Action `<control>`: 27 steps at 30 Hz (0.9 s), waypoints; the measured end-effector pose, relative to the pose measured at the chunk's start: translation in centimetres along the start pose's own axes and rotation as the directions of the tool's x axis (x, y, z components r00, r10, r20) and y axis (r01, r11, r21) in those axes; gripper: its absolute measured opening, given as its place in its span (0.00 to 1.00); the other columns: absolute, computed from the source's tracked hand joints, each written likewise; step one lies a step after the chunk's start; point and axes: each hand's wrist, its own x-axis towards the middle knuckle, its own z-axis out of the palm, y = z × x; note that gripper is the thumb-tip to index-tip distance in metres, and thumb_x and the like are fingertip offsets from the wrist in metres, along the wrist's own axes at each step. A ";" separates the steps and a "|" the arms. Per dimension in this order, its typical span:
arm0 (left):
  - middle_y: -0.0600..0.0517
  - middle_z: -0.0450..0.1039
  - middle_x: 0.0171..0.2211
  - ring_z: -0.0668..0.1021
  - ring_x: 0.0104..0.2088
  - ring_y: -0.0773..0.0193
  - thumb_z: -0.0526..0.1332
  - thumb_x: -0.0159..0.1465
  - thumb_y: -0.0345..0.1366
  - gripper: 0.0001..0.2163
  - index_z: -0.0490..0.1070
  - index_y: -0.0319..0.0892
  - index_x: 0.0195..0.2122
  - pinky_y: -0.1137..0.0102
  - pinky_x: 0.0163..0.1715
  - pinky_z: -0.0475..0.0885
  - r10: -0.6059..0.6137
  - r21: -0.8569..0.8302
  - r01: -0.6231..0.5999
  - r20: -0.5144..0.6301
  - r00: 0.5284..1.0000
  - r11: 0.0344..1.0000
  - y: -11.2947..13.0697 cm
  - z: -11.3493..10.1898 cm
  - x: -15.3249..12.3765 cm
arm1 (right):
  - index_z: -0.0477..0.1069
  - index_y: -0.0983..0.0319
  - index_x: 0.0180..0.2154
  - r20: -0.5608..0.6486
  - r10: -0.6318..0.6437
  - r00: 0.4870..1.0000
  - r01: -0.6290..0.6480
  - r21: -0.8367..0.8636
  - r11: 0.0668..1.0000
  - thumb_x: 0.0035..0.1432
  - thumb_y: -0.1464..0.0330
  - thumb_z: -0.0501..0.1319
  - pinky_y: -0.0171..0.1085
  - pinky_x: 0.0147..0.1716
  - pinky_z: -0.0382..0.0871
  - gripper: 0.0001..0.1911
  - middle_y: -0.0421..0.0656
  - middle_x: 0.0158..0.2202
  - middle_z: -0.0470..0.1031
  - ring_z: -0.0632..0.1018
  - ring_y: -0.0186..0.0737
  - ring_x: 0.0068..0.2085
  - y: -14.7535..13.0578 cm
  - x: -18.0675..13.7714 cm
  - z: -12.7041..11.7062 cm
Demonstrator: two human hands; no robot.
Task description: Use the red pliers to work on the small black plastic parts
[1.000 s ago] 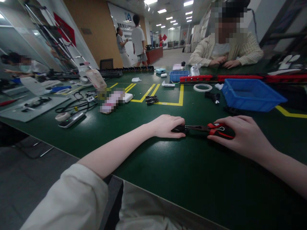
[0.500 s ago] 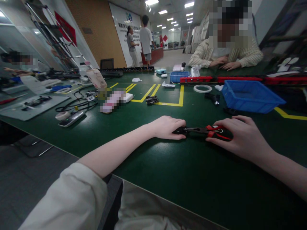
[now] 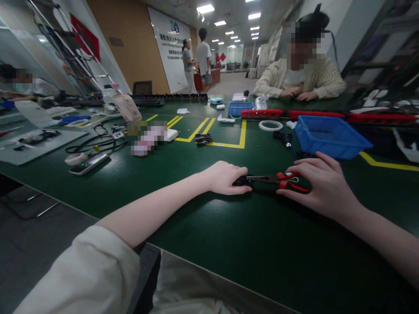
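My left hand (image 3: pixel 228 178) is closed around a small black part (image 3: pixel 242 181) just over the green table (image 3: pixel 209 235). Most of that part is covered by my fingers, so its kind is unclear. My right hand (image 3: pixel 324 185) grips the red and black handles of a pair of long-nose pliers (image 3: pixel 284 180). The jaws point left and their tips reach the black part at my left fingertips. Whether the tips clamp it cannot be made out.
A blue bin (image 3: pixel 332 138) stands beyond my right hand, with a black tool-like object (image 3: pixel 283 139) beside it. Several small black pieces (image 3: pixel 203 139) lie by yellow tape (image 3: pixel 225 145). A phone-like device (image 3: pixel 89 165) and cables rest at left. A person (image 3: pixel 299 78) sits opposite.
The view has shifted slightly, so the scene sits a little further left. My right fingers are spread slightly wider on the pliers' handles. Both hands keep their hold.
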 end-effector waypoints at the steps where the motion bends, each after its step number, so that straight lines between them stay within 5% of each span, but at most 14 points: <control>1: 0.53 0.71 0.25 0.72 0.22 0.65 0.51 0.65 0.52 0.18 0.65 0.40 0.35 0.72 0.21 0.58 0.008 0.005 -0.008 -0.002 1.000 1.000 0.0 0.0 0.0 | 0.70 0.59 0.38 0.015 0.012 1.000 -0.012 0.015 1.000 0.52 0.45 0.57 0.57 0.55 0.57 0.25 0.47 0.38 0.77 0.75 0.52 0.45 0.0 0.0 0.0; 8: 0.53 0.71 0.25 0.72 0.23 0.65 0.51 0.65 0.52 0.18 0.65 0.41 0.34 0.72 0.22 0.59 0.122 0.011 -0.122 -0.013 0.992 0.993 -0.3 0.1 -0.2 | 0.70 0.59 0.39 0.046 0.014 0.999 -0.019 0.103 0.995 0.50 0.46 0.60 0.56 0.56 0.56 0.24 0.46 0.39 0.77 0.75 0.51 0.47 0.1 0.0 0.1; 18: 0.53 0.72 0.26 0.73 0.24 0.64 0.52 0.65 0.51 0.17 0.65 0.40 0.37 0.72 0.24 0.60 0.119 -0.010 -0.119 -0.025 0.993 0.993 -0.3 0.2 -0.3 | 0.69 0.59 0.39 -0.043 -0.053 0.998 0.052 -0.024 0.998 0.51 0.49 0.61 0.55 0.55 0.57 0.23 0.47 0.38 0.78 0.75 0.51 0.46 -0.5 -0.1 -0.5; 27: 0.54 0.73 0.28 0.74 0.24 0.64 0.54 0.64 0.51 0.16 0.64 0.42 0.39 0.72 0.25 0.60 0.023 0.017 -0.023 -0.043 0.999 1.000 -0.1 0.3 -0.3 | 0.69 0.58 0.38 0.059 0.081 0.995 -0.089 0.139 0.986 0.51 0.51 0.62 0.57 0.55 0.58 0.20 0.45 0.38 0.76 0.75 0.49 0.45 -0.6 -0.1 -0.1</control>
